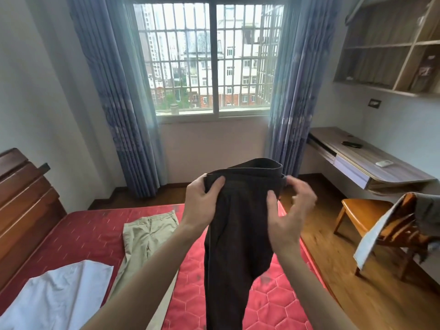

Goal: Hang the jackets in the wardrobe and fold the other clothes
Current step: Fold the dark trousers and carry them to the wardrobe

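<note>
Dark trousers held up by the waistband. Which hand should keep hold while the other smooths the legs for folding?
Left, probably. The left hand pinches the waistband of the dark trousers, thumb on the front. The right hand looks blurred, its fingers spread loosely by the waistband's other end, so it is freer.

No readable text, label, brand, number or sign anywhere, neither on clothes, nor on furniture, nor beyond the window.
</note>
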Demonstrator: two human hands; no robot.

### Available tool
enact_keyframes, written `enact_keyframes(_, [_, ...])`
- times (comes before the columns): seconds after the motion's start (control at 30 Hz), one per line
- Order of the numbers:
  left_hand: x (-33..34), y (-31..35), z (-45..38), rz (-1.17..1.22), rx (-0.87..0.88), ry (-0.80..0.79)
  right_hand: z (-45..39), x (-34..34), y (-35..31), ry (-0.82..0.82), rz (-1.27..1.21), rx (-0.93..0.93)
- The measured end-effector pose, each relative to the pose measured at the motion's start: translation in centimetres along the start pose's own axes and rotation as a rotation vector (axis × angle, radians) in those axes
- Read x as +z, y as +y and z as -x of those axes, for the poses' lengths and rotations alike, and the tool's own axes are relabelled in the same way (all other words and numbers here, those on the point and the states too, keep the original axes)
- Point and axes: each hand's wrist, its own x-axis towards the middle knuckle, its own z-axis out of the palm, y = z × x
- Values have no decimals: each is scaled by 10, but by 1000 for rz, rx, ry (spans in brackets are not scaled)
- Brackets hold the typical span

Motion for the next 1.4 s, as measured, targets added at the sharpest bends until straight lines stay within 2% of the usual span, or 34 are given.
enact_keyframes(0.03, [-3,3,-1,19,-11,-37,-9,-5,6,1,-30,47])
enact_keyframes(0.1, [-11,10,-3,43,-41,-99,-25,-12,12,-168,-86,49])
enact_keyframes(0.17, [-18,15,-6,57,-74,-153,-39,-20,14,-371,-89,-60])
enact_keyframes(0.23, [-25,18,-11,47,-81,-203,-55,-26,13,-507,-75,-198])
enact_keyframes(0.33, [-35,22,-16,-6,-54,-261,-80,-23,3,-565,-13,-340])
enact_keyframes(0.43, [-40,33,-14,-100,18,-325,-89,-18,-7,-530,74,-490])
enact_keyframes(0.5, [-44,40,-13,-145,79,-328,-92,-19,-13,-566,63,-460])
enact_keyframes(0.6, [-50,50,-17,-177,124,-326,-100,-27,-21,-789,29,-317])
enact_keyframes(0.67, [-51,57,-19,-197,148,-334,-103,-29,-20,-962,103,-352])
enact_keyframes(0.73, [-52,64,-21,-218,173,-340,-103,-28,-20,-1060,144,-407])
enact_keyframes(1.03, [-77,73,-27,-370,142,-466,-123,-30,-40,-1100,111,-292])
enact_keyframes(1.23, [-78,79,-32,-456,182,-449,-141,-35,-51,-1134,44,-149])
enact_keyframes(1.4, [-80,86,-43,-523,213,-462,-153,-32,-61,-1084,86,-254])
